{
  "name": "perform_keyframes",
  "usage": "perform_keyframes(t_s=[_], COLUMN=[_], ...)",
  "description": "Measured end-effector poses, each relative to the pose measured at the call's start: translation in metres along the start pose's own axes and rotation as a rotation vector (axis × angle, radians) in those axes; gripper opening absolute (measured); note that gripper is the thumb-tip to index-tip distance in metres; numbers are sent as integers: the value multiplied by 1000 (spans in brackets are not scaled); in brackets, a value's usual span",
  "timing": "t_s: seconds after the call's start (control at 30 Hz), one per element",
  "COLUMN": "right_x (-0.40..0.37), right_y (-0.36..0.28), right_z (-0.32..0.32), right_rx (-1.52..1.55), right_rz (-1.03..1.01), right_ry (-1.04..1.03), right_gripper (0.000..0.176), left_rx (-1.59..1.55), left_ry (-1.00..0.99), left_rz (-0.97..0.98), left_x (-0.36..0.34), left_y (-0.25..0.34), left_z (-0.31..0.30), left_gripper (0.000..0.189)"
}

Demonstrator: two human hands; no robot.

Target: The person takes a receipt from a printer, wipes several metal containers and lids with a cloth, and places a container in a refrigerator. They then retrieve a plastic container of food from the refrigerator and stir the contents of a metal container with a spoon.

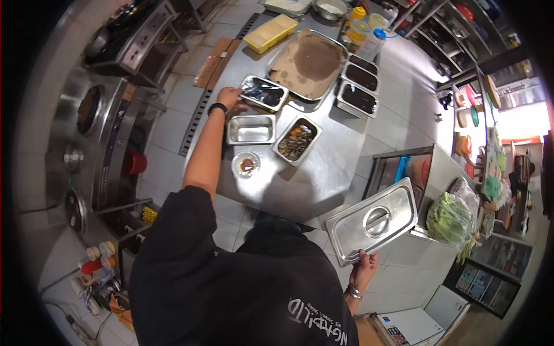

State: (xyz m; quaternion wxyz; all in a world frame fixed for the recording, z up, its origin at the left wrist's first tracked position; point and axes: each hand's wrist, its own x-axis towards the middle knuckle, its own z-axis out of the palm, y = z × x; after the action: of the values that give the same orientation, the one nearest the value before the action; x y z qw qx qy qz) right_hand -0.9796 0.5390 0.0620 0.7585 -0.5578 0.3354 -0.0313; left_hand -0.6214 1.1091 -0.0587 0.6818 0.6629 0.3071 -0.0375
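The left hand (229,99), with a dark band at the wrist, reaches over the worktop (346,144) and touches the near-left end of a dark-filled pan (285,99); its fingers are bent against the rim, though I cannot tell whether they pinch it. The right hand (363,270) holds a steel lid (358,218) by its lower edge, beside the worktop's near-right corner; one fingertip shows on the top face, the other fingers are curled, and I cannot tell where the thumb presses. The lid is tilted, its round centre handle facing up. Just below the dark-filled pan in view sits a bare steel pan (251,128), with a pan of speckled brown food (287,131) to its right and a small clear bowl (235,165) holding something reddish-brown below it. A paper-lined tray (312,100) lies beyond, near a yellow container (270,36)
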Motion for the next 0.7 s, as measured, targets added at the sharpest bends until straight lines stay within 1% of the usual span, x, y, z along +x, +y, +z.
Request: perform_keyframes(t_s=[0.07, 0.1, 0.13, 0.17, 0.2, 0.27, 0.3, 0.37, 0.43, 0.5, 0.53, 0.6, 0.67, 0.7], right_x=[-1, -3, -5, -6, -8, -14, -17, -19, -21, -23, -24, -26, -29, -31], right_y=[6, 6, 7, 6, 7, 2, 1, 5, 7, 11, 12, 16, 21, 24], right_z=[-7, -8, -9, -13, -16, -11, -10, -15, -19, -20, -22, -28, -37, -40], right_rx=[0, -7, -25, -25, -24, -23, -29, -13, 2, 30, 40, 73, 91, 98], right_rz=[-27, -29, -31, -29, -24, -28, -20, -16, -12, -3, -8, -13, -24, -34], right_ry=[36, 59, 89, 91, 90, 119, 133, 164, 188, 234, 242, 227, 232, 226], right_gripper=[16, 17, 17, 17, 17, 16, 16, 16, 16, 15, 15, 15, 15, 16], left_rx=[-175, 28, -46, -82, -116, -183, -180, -162, -193, -240, -253, 174, -415, -475], left_ry=[-4, -64, -15, 41, 18, 60, 45, 39, 6, -60, -126, -201, -294, -290], left_rz=[15, -8, 32, 118, 115, 78, 81, 160, 174, 211, 183, 621, 155, 111], left_x=[12, 34, 11, -6, -2, -25, -27, -35, -53, -77, -81, -96, -115, -123], left_y=[-4, -11, 5, 14, 15, 39, 43, 53, 67, 80, 77, 60, 54, 42], left_z=[9, 1, 15, 26, 25, 38, 44, 57, 75, 102, 115, 148, 193, 214], left_gripper=[31, 34, 38, 37, 36, 30, 30, 26, 26, 28, 30, 29, 27, 25])
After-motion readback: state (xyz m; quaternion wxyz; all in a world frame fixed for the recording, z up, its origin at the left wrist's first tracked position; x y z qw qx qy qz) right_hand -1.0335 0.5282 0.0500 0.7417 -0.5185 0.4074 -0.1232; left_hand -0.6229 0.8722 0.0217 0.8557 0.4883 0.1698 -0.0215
